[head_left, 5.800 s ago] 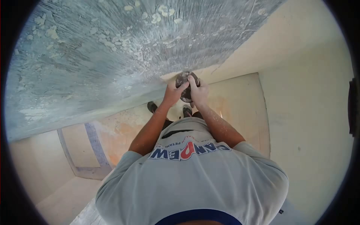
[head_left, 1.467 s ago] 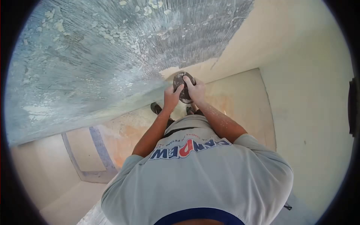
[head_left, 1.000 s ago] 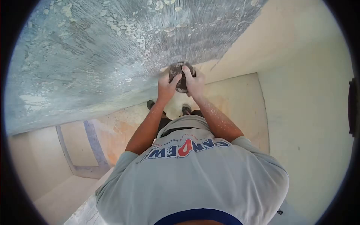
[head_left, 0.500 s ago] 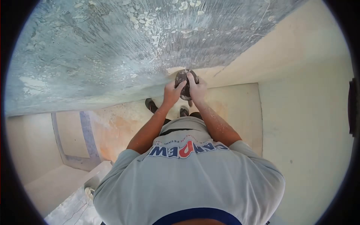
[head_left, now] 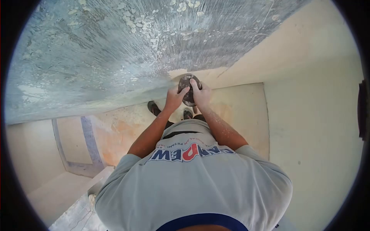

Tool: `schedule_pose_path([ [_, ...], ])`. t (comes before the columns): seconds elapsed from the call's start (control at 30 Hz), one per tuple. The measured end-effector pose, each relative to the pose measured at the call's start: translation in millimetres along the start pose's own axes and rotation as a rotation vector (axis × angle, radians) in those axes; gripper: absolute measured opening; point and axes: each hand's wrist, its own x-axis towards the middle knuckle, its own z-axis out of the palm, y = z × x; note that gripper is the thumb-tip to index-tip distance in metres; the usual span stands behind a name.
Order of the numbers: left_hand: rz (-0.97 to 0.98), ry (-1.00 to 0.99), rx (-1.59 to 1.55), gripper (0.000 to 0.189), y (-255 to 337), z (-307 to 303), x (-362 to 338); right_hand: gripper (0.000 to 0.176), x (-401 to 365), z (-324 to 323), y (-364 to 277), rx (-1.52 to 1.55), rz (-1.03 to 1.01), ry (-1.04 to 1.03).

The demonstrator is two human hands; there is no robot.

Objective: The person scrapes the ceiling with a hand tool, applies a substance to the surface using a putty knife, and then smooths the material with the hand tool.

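A dark brown oval pad (head_left: 189,96) with pale dusty smears is held between my two hands, at the foot of the grey-blue wall (head_left: 115,57). My left hand (head_left: 174,99) grips its left edge, thumb lying over the top face. On the other side my right hand (head_left: 203,94), whitened with dust, holds the right edge with its thumb pressed on the pad. The pad's far end overlaps the pale strip along the wall's lower border. The underside of the pad and most fingers are hidden.
My feet in dark footwear (head_left: 153,108) stand on the stained pale floor (head_left: 123,131) just below the hands. A plain pale wall (head_left: 308,154) rises on the right. At the lower left a ledge (head_left: 102,179) and a thin cord (head_left: 91,206) show.
The pad and both hands have shifted slightly down and left in the view, and the pad has turned a little. Both hands keep their hold.
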Motion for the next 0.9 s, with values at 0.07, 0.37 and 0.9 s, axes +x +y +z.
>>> schedule_pose_path([
  [0.07,-0.034,0.112,-0.136,0.025,-1.5,7.7,0.0,0.044,5.9,6.4,14.7,0.039,0.098,-0.056],
  [0.37,0.078,0.135,-0.074,0.029,-18.1,14.1,7.6,0.042,6.1,-0.2,-9.0,0.044,0.013,-0.029],
  [0.9,0.037,-0.014,0.000,0.025,21.6,3.0,4.1,0.039,6.0,-10.2,-0.9,0.024,0.019,-0.023],
])
